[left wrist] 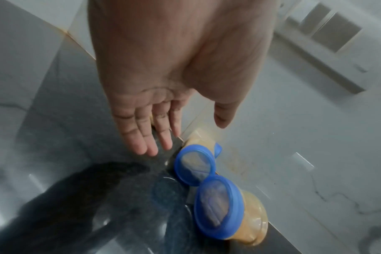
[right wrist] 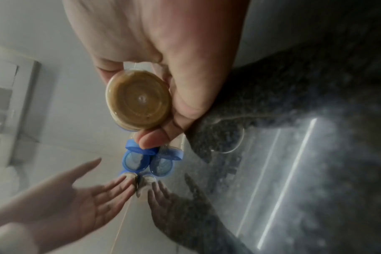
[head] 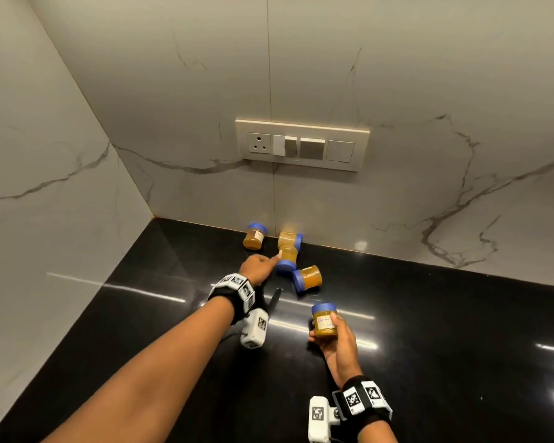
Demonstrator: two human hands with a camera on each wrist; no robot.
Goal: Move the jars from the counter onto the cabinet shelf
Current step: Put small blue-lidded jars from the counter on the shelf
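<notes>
Jars lying by the left hand, one held in the right

Jars with blue lids are lying on the black table (head: 429, 330), four tipped over near the wall. The right hand (head: 339, 343) is gripping an upright jar (head: 324, 319), fingers and thumb curling round it, above the table. The left hand (head: 258, 266) is reaching forward with fingers straight and thumb spread, fingertips at the nearest fallen jar (head: 287, 259), holding nothing. Beyond both hands, a switch panel (head: 303, 145) is sitting on the marble-look wall (head: 429, 91).
</notes>
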